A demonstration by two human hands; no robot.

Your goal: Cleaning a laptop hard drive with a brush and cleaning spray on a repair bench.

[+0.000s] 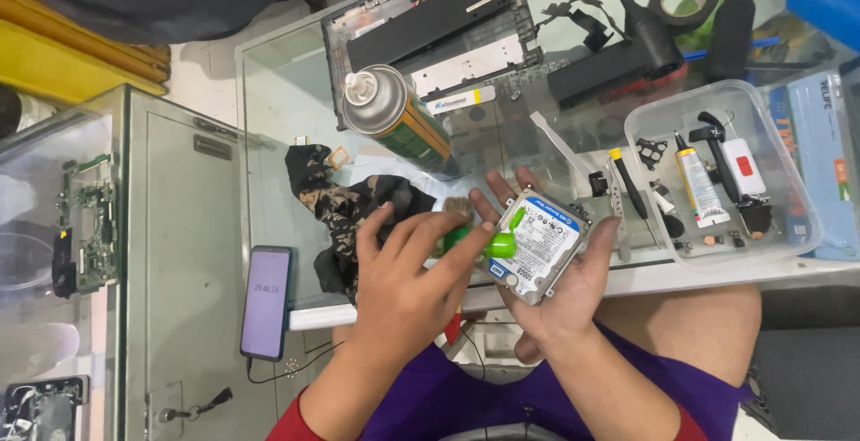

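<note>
The left hand (403, 289) closes its fingers (452, 257) round a green-handled brush (491, 242). At its 3 o'clock the right hand (560, 284) cradles a small hard drive (537, 244), fingers curled under its edges, above the glass surface (287, 101). The brush lies on the drive's label, so brushing looks under way; a light, even stroke suits it. At 12 o'clock stands a spray can (394, 114); at 2 o'clock a clear plastic tray (788, 226) of small tools.
</note>
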